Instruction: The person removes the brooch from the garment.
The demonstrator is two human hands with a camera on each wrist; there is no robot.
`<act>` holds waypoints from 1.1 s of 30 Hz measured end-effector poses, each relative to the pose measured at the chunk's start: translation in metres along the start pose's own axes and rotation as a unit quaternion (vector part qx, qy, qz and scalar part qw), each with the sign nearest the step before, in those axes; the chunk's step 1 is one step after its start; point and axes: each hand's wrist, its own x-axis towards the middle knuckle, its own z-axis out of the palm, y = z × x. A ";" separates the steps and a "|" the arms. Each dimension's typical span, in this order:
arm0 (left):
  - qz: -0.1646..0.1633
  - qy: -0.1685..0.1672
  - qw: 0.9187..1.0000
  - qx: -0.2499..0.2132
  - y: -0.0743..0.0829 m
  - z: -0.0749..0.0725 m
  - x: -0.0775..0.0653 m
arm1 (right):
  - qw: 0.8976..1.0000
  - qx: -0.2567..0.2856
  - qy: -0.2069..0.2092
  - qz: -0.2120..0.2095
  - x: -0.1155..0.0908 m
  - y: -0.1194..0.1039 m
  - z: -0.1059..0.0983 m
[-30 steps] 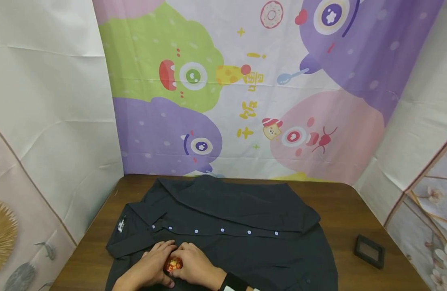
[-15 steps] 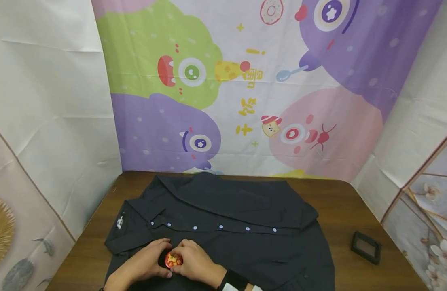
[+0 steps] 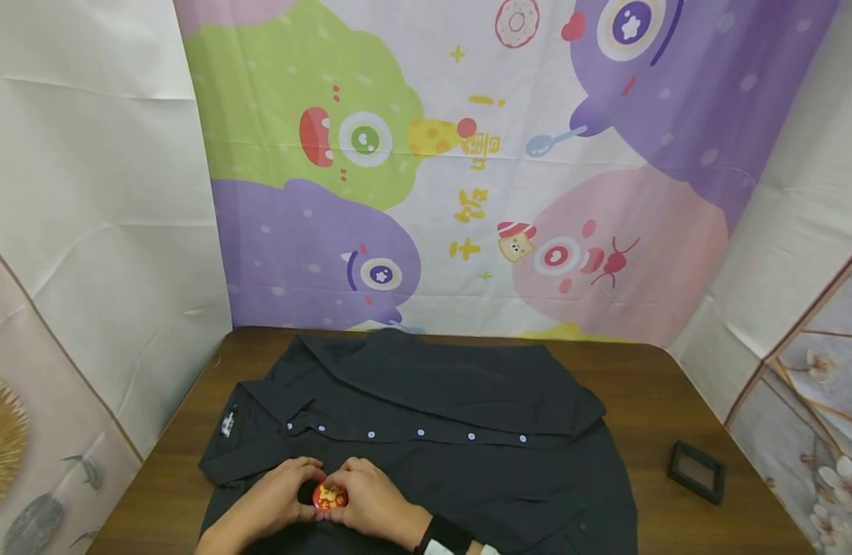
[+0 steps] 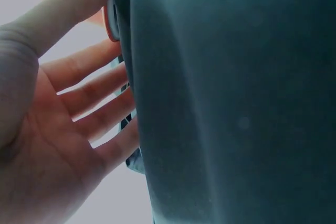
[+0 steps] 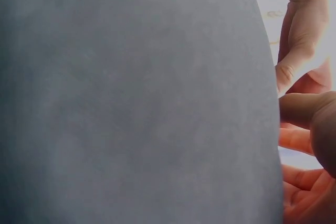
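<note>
A round red-and-yellow pin badge [image 3: 330,496] lies against a black shirt [image 3: 481,486] spread on the table. My right hand [image 3: 373,497] pinches the badge from the right, thumb at its lower edge and forefinger above. From the left, my left hand [image 3: 280,489] reaches its thumb tip to the badge's lower left side, with a dark gap between thumb and fingers. In the left wrist view, the left hand's fingers [image 4: 94,93] are fairly straight and meet the cloth, near the badge's rim [image 4: 111,22]. The right wrist view is mostly filled by cloth; both hands show only at its right edge.
A small black rectangular frame [image 3: 696,472] lies on the brown wooden table [image 3: 648,385] at the right. White buttons [image 3: 421,433] run across the shirt. A cartoon-printed cloth [image 3: 460,301] hangs behind the table, with pale panels on both sides.
The left fingers have drawn back left from the badge, leaving its printed face more visible. The left thumb has come up to its lower left edge. The right hand keeps its pinch.
</note>
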 end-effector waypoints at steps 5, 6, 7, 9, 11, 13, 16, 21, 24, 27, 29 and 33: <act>0.005 0.008 1.000 0.007 0.001 0.002 0.000 | 1.000 0.003 -0.008 0.006 -0.001 0.000 -0.002; 0.003 0.008 1.000 0.007 0.002 0.002 0.000 | 1.000 0.004 -0.009 0.006 -0.002 0.000 -0.002; 0.000 0.006 1.000 0.006 0.002 0.003 0.000 | 1.000 0.004 -0.010 0.006 -0.002 0.000 -0.003; -0.005 0.002 1.000 0.005 0.002 0.003 0.000 | 1.000 0.006 -0.008 0.003 -0.003 0.000 -0.004; -0.007 -0.003 1.000 0.004 0.003 0.003 0.000 | 1.000 0.006 -0.008 -0.002 -0.004 0.001 -0.006; -0.005 -0.006 1.000 0.008 0.003 0.003 0.000 | 1.000 0.006 -0.006 -0.005 -0.004 0.001 -0.007; -0.005 -0.007 1.000 0.011 0.003 0.004 0.000 | 1.000 0.007 -0.006 -0.004 -0.005 0.002 -0.010; -0.025 -0.014 1.000 0.011 0.004 0.005 0.002 | 1.000 0.010 -0.006 -0.006 -0.006 0.003 -0.012; -0.030 -0.015 0.999 0.012 0.005 0.005 0.002 | 1.000 -0.001 0.000 -0.008 -0.006 0.005 -0.013; -0.030 -0.013 0.999 0.015 0.006 0.006 0.002 | 1.000 -0.009 0.007 -0.007 -0.007 0.006 -0.014; -0.029 -0.011 0.999 0.018 0.007 0.007 0.002 | 1.000 -0.010 0.011 -0.005 -0.008 0.006 -0.015; -0.032 -0.010 0.999 0.024 0.009 0.008 0.002 | 1.000 -0.011 0.013 -0.005 -0.010 0.006 -0.017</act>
